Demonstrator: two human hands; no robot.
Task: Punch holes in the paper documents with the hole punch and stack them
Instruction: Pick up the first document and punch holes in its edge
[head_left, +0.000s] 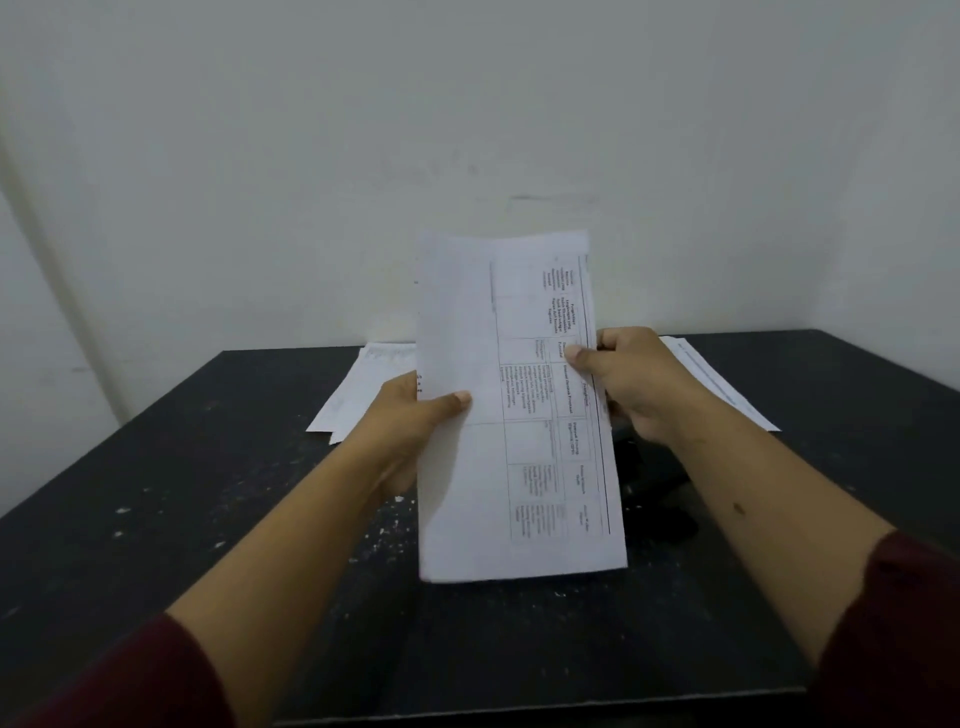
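Both hands hold a white printed paper sheet with a table grid (514, 415) upright above the black speckled tabletop (208, 519). Left hand (410, 421) pinches its left edge, right hand (628, 379) grips its right edge. More white paper sheets (358, 384) lie flat behind. A dark object (654, 467), blurred, sits under the right hand.

Hands: two, a left hand (410, 410) and a right hand (634, 384), both gripping the same paper.
Held papers: one folded printed document (519, 415), upright between the hands.
Paper piles on the counter (208, 493): two, a left pile (363, 384) and a right pile (722, 384).
Sheets per pile: cannot tell.
Dark objects behind the document: one (654, 467), partly hidden.
Sleeves: two, dark red.
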